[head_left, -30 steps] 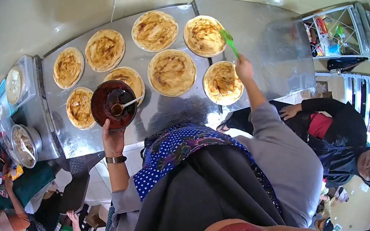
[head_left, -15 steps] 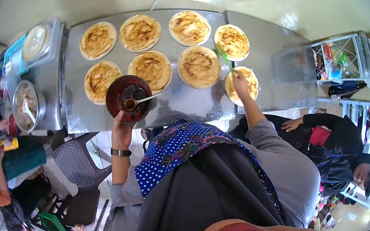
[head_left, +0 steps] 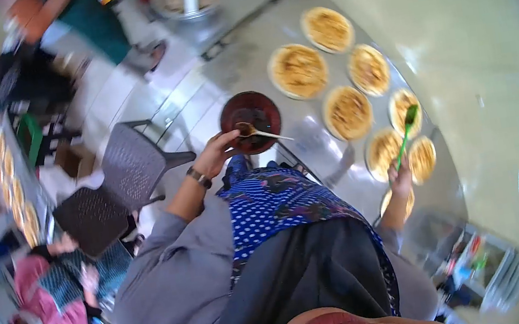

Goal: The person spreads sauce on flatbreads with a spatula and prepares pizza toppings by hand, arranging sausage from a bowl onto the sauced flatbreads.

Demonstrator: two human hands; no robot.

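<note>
My left hand (head_left: 217, 155) grips the near left rim of a dark red bowl (head_left: 267, 108) with dark sauce inside. A small spoon (head_left: 269, 135) with a pale handle rests across the bowl, its end past the rim. My right hand (head_left: 400, 180) is closed round the handle of a green brush (head_left: 409, 121), its head raised over a round flatbread (head_left: 398, 104). Several other round flatbreads with brown streaks, such as one (head_left: 347, 113) between my hands, lie on the metal table (head_left: 245, 63).
A grey plastic chair (head_left: 138, 160) stands at the left. Behind the table edge is a large metal bowl (head_left: 193, 7) with a white scoop. A person in pink (head_left: 58, 299) sits at lower left; another in a green apron (head_left: 88, 23) stands at upper left. A rack (head_left: 489, 262) is at right.
The view has swung round, so the table now lies at the right. My left hand still holds the bowl, now beside the table edge over the floor. The green brush is lifted and fully visible.
</note>
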